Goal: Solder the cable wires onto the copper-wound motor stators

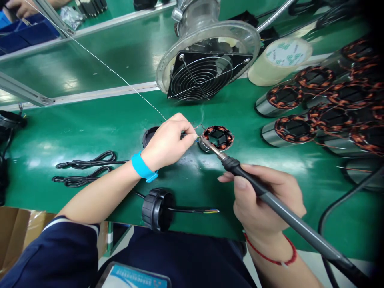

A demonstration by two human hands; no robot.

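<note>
My right hand (267, 200) is wrapped round the dark handle of a soldering iron (258, 185), whose metal tip points up and left. My left hand (172, 138) is closed in a pinch on thin wires, with their ends at the iron's tip. Just right of the fingertips sits a copper-wound stator (231, 140); faint smoke rises above it. Partly hidden behind my left hand is a black round cap (148, 135). Nearer my body, another black cap (156, 210) lies on its side, with a cable ending in coloured wires (207, 211).
A fume fan with a round grille (199, 78) stands behind the stator. To its right are a tape roll (279, 60) and several stators (294, 130). Coiled black cables (90, 161) lie left on the green table (39, 140). A thin solder wire (114, 72) crosses from upper left. Another person's hand (25, 8) shows there.
</note>
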